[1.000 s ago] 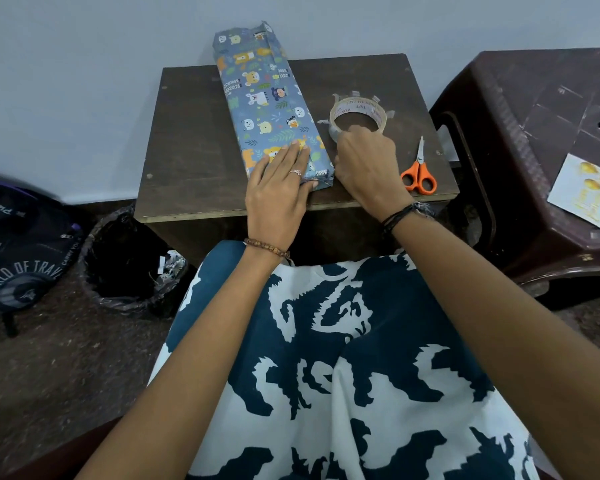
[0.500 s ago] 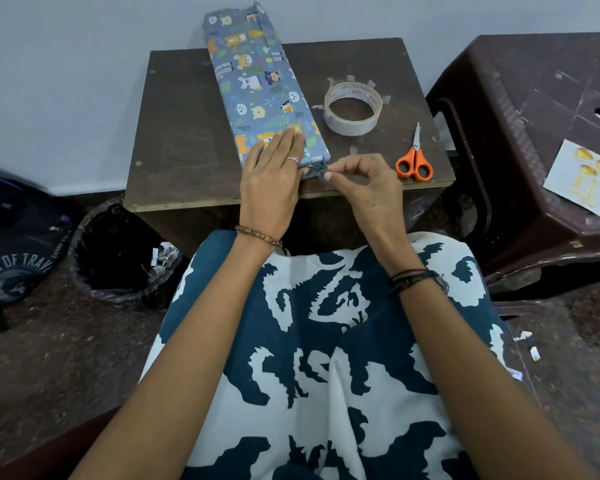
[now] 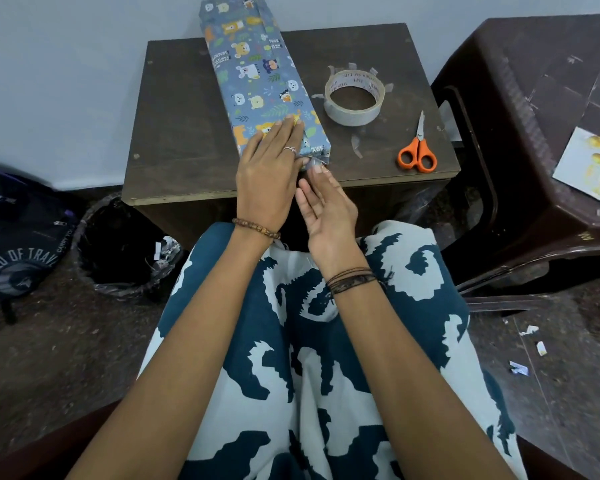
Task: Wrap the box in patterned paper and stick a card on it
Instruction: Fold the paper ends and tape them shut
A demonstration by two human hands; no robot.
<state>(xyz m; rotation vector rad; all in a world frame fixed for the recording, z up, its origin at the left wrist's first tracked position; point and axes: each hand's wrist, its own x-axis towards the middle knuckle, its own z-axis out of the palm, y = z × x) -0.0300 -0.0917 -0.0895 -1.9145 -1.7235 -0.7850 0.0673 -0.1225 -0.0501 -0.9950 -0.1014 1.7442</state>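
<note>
A long box (image 3: 257, 77) wrapped in blue animal-patterned paper lies on a small dark wooden table (image 3: 174, 133), its far end against the wall. My left hand (image 3: 269, 174) lies flat, palm down, on the box's near end. My right hand (image 3: 326, 202) is just below that end with its fingers straight, and its fingertips press a small piece of clear tape onto the near end face. A white card (image 3: 589, 164) with yellow shapes lies on the brown plastic stool (image 3: 534, 98) at the right.
A roll of clear tape (image 3: 354, 97) with cut strips stuck around its rim stands right of the box. Orange-handled scissors (image 3: 417, 151) lie near the table's right edge. A black-lined bin (image 3: 125, 251) and a dark bag (image 3: 18, 237) sit on the floor at left.
My right hand left the tape roll, came to the box's near end with a piece of tape pinched, and now its fingers are flattened against that end. My left hand stayed on the box.
</note>
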